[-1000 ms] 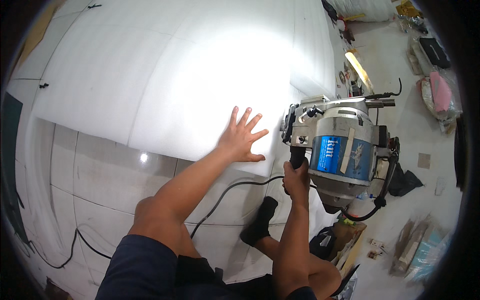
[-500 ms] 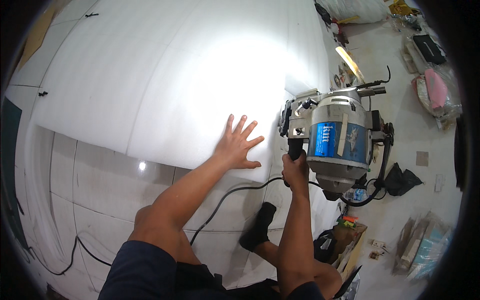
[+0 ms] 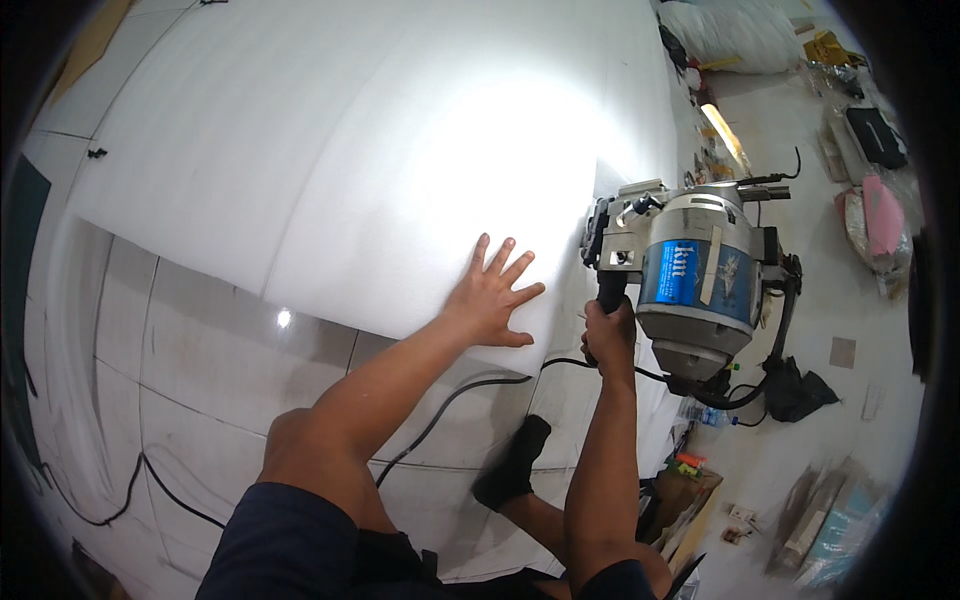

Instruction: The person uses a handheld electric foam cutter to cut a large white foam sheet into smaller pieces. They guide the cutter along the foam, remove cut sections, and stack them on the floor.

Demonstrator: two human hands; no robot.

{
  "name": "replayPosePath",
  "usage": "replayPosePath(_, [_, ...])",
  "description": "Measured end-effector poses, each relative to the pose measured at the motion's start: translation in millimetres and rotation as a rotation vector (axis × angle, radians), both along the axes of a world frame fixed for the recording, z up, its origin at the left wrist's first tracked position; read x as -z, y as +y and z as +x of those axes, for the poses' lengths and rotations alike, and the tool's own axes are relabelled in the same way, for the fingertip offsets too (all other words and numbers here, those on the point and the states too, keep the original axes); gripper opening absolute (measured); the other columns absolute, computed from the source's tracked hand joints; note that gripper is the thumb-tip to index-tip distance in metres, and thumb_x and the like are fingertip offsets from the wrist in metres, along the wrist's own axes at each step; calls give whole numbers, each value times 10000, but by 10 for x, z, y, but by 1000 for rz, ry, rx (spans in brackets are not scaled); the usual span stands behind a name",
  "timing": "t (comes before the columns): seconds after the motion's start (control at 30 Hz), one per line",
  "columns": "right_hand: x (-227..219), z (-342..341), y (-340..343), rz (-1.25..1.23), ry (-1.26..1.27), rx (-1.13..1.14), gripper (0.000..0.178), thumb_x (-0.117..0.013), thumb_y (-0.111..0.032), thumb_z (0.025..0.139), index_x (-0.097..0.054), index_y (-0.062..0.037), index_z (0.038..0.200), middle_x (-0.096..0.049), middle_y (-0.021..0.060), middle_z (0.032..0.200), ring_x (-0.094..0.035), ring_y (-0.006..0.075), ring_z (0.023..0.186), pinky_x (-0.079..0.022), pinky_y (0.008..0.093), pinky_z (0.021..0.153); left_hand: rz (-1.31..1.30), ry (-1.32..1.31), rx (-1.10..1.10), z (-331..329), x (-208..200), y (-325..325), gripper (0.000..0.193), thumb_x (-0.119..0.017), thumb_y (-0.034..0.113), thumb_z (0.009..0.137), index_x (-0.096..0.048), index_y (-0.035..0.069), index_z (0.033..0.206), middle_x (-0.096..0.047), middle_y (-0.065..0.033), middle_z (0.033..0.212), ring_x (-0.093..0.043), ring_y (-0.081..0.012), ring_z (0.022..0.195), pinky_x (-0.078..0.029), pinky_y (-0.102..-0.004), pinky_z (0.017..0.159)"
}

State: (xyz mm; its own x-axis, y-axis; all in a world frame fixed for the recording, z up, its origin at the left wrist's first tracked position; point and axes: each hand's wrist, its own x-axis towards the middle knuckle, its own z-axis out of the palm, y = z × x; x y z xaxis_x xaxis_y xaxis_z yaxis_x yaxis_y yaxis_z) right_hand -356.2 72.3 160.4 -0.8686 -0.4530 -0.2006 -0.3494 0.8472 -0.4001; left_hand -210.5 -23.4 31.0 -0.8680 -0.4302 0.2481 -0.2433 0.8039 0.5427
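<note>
A fabric cutting machine (image 3: 735, 245) with a grey and blue motor housing stands upright at the right edge of thick white foam sheeting (image 3: 370, 230). The fingers of my right hand (image 3: 608, 328) are wrapped round its black handle (image 3: 612, 290). My left hand (image 3: 490, 305) lies flat on the foam near its front right corner, fingers spread, holding nothing. The machine's blade and base are hidden from view. A black cable (image 3: 450, 400) runs across the floor under my arms.
Bagged goods (image 3: 880, 225), a black plastic bag (image 3: 800, 390) and flat packages (image 3: 825, 530) lie on the floor at right. A cardboard box (image 3: 690, 490) stands by my right leg. A large clear plastic bundle (image 3: 735, 35) sits at the far right.
The machine, with my right hand on its handle, has moved slightly forward along the foam's right edge. My view has shifted a little. My left hand stays flat on the foam.
</note>
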Motion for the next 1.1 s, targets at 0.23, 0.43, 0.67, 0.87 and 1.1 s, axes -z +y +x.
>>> replayPosePath(0.23, [37, -62, -37, -146, -59, 18, 280, -593, -187, 851, -475, 8, 1014, -548, 72, 618, -550, 174, 430, -452, 322, 377, -22, -18, 14, 66, -26, 54, 795, -566, 747, 754, -520, 288, 1402, -288, -125, 1563, -170, -396, 1457, -38, -656, 1144])
replayPosePath(0.43, [0, 12, -85, -153, -52, 20, 212, -601, -179, 817, -515, -29, 940, -520, 31, 646, -529, 130, 463, -463, 316, 394, -46, 6, 7, 193, -11, 136, 783, -562, 741, 762, -526, 284, 1397, -300, -124, 1559, -177, -393, 1455, -38, -655, 1148])
replayPosePath(0.67, [16, -96, -96, -185, -46, -15, 213, -589, -180, 827, -521, -4, 926, -535, 56, 624, -548, 157, 451, -467, 325, 390, -59, 27, 11, 223, 7, 215, 770, -581, 721, 761, -539, 275, 1387, -313, -126, 1552, -189, -394, 1451, -56, -649, 1152])
replayPosePath(0.87, [4, -163, -130, -210, -40, -23, 205, -585, -178, 829, -526, 5, 898, -536, 63, 608, -544, 162, 438, -454, 325, 381, -66, 18, 16, 221, 1, 256, 773, -582, 719, 764, -534, 268, 1390, -310, -131, 1553, -190, -401, 1450, -61, -653, 1150])
replayPosePath(1.1, [-23, -184, -176, -198, -56, -24, 193, -587, -177, 826, -521, -30, 933, -514, 27, 647, -526, 133, 479, -464, 320, 406, -74, 18, 22, 247, 7, 305, 774, -574, 719, 774, -530, 255, 1393, -303, -133, 1557, -191, -400, 1452, -69, -658, 1149])
